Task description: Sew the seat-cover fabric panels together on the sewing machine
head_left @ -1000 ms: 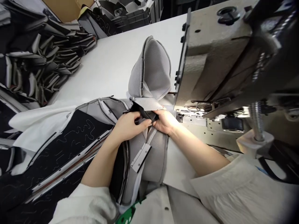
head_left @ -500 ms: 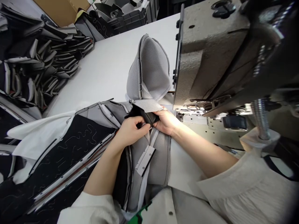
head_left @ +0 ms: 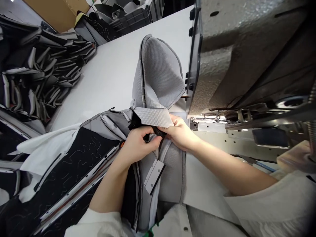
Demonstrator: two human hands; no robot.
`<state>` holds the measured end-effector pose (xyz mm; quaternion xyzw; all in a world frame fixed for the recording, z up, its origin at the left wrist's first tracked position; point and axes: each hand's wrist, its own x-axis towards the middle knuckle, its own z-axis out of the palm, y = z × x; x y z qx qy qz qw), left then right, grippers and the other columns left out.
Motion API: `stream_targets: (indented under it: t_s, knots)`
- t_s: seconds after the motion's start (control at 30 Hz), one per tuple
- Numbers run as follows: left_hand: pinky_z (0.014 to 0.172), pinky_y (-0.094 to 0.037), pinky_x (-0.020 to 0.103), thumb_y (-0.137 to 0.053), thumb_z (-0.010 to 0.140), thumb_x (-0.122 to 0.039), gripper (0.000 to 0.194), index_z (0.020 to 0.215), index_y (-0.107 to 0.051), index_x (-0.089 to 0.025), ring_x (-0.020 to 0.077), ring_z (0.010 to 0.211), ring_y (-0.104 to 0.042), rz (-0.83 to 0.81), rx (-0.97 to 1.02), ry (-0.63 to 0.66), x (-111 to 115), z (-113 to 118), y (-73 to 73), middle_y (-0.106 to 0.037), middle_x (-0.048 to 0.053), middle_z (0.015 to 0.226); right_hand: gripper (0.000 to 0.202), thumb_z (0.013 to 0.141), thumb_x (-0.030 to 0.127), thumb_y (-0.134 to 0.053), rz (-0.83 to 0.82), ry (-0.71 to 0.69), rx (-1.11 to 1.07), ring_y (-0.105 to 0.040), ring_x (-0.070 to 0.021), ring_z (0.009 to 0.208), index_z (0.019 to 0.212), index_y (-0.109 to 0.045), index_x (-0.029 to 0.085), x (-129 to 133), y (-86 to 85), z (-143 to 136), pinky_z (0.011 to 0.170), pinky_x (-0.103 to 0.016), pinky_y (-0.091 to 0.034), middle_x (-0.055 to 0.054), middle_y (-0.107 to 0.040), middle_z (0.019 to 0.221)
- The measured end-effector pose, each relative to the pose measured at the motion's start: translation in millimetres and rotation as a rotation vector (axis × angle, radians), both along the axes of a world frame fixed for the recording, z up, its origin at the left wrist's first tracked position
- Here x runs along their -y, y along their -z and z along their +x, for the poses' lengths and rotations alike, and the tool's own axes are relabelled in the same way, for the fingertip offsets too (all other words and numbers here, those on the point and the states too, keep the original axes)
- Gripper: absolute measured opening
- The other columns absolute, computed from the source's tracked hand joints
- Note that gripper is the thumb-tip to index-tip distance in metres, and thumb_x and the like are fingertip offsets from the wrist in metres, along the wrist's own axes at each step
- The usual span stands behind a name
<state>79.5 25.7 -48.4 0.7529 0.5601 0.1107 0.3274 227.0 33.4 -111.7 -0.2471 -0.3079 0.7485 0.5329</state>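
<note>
A sewn cover of grey mesh fabric (head_left: 163,70) and black quilted cloth (head_left: 84,144) lies over the white table. Its grey part stands up as a hollow pocket beyond my hands. My left hand (head_left: 139,144) pinches the black and grey edges at the seam, thumb against fingers. Close beside it, my right hand (head_left: 179,131) grips the folded grey flap and the dark layer under it, nearly touching the left thumb. Below the hands hangs a pale strip with holes (head_left: 154,176), attached to the cover. The pinched edges are partly hidden by my fingers.
A sewing machine (head_left: 222,65) looms at the right, its metal bed (head_left: 237,141) beside my right forearm. Many stacked dark and grey pieces (head_left: 41,72) fill the left. A grey crate (head_left: 133,19) stands behind the white table (head_left: 103,72), near a cardboard box (head_left: 61,13).
My right hand has turned slightly and moved right and down, drawing the grey flap lower over the dark layer. The left hand keeps its pinch. The view has shifted closer to the machine.
</note>
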Motion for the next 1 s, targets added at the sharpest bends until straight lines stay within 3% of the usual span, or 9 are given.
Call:
stream_targets:
  t_s: [0.1,0.2,0.43,1.0]
  knots:
    - [0.058,-0.036,0.021,-0.052,0.079,-0.035,0.024,0.067,-0.057,-0.014,0.0103,0.061,-0.043,-0.101,0.085,0.048,-1.2,-6.0,-1.4,-0.048,-0.002,0.062,0.028,0.057,0.028,-0.079,-0.189,-0.026,-0.126,-0.055,-0.0100,0.061,0.076,-0.062,0.018,2.8,-0.6,-7.4,0.059,-0.023,-0.046,0.004,-0.061,0.067]
    - [0.064,-0.040,0.022,-0.052,0.081,-0.038,0.027,0.075,-0.060,-0.014,0.0119,0.067,-0.048,-0.149,0.147,0.082,-3.2,-12.7,-0.7,-0.054,0.000,0.069,0.029,0.053,0.025,-0.081,-0.274,-0.044,-0.169,-0.053,-0.0083,0.057,0.072,-0.061,0.017,4.1,-1.8,-9.8,0.056,-0.021,-0.045,0.005,-0.060,0.064]
    - [0.074,-0.043,0.024,-0.056,0.080,-0.036,0.022,0.087,-0.063,-0.016,0.0147,0.080,-0.055,-0.191,0.182,0.166,-5.9,-18.7,-1.2,-0.063,0.002,0.084,0.028,0.054,0.023,-0.081,-0.285,-0.052,-0.174,-0.054,-0.0094,0.060,0.073,-0.061,0.017,2.6,1.3,-5.8,0.060,-0.024,-0.045,0.004,-0.060,0.065]
    - [0.067,-0.039,0.020,-0.056,0.081,-0.031,0.015,0.077,-0.056,-0.016,0.0107,0.070,-0.050,-0.103,0.154,0.207,-2.6,-15.5,-2.4,-0.055,-0.002,0.073,0.027,0.055,0.023,-0.081,-0.269,-0.102,-0.199,-0.055,-0.0102,0.061,0.072,-0.061,0.017,1.9,2.1,-2.7,0.062,-0.025,-0.046,0.004,-0.060,0.066]
